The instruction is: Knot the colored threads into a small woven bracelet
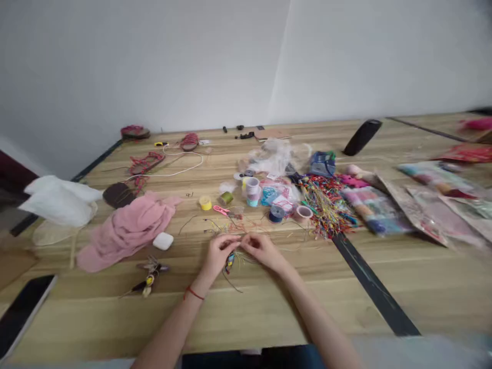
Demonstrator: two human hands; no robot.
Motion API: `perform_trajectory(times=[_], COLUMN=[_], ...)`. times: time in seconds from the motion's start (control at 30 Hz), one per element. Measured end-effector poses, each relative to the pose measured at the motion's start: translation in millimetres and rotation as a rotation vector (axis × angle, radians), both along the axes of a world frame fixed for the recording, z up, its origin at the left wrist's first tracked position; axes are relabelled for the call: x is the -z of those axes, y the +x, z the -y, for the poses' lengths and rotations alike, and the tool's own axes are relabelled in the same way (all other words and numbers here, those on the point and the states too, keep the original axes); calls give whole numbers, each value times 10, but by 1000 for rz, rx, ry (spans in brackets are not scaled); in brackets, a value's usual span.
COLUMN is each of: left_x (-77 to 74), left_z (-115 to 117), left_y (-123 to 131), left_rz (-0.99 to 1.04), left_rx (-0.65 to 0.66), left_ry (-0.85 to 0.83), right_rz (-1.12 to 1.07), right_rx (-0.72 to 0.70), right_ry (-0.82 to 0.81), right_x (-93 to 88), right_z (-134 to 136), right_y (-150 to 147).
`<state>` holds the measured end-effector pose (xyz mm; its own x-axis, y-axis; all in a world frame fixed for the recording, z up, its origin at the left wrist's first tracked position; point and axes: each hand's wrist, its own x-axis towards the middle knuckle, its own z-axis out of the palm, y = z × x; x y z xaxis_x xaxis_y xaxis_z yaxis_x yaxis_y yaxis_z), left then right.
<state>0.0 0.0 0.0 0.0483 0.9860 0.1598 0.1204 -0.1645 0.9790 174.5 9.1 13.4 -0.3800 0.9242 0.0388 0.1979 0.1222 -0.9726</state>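
My left hand (220,256) is pinched closed at the middle of the table, a red string round its wrist. Close beside it my right hand (263,249) pinches too, the fingertips of both nearly meeting. Thin cords run out from between the fingers, and what exactly each fingertip grips is too small to make out clearly. A small colourful knotted piece (229,260) in blue, yellow and red hangs under my left fingers. Below it a dark cord end (233,286) trails over the wood. Loose threads and pink-handled thread snips (221,210) lie just beyond my hands.
Thread spools (277,214) and a bundle of colourful cords (330,205) lie ahead and right. Packaged goods (376,207) spread farther right, near a black cylinder (362,137). On the left are a pink cloth (130,230), a white case (163,241), pliers-like tools (150,277) and a phone (23,312).
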Motion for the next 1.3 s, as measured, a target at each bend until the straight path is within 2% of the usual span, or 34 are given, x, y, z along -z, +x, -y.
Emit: perform_trajectory(times=[0.17, 0.33, 0.63, 0.83, 1.03, 1.3], left_x=[35, 50, 88, 64, 64, 53], left_z=[13, 22, 20, 28, 21, 32], left_y=[13, 9, 11, 25, 27, 16], left_rz=[-77, -141, -143, -146, -142, -162], left_rx=[-15, 9, 17, 6, 4, 6], left_ry=[45, 61, 31, 10, -8, 14], right_rz=[-62, -201, -346, -413, -544, -535], right_rx=[108, 178, 234, 220, 150, 117], right_ry=[-67, -160, -209, -185, -234, -220], right_x=[-49, 11, 56, 106, 122, 85], right_z=[-15, -53, -66, -70, -62, -31], right_y=[8, -18, -55, -116, -142, -125])
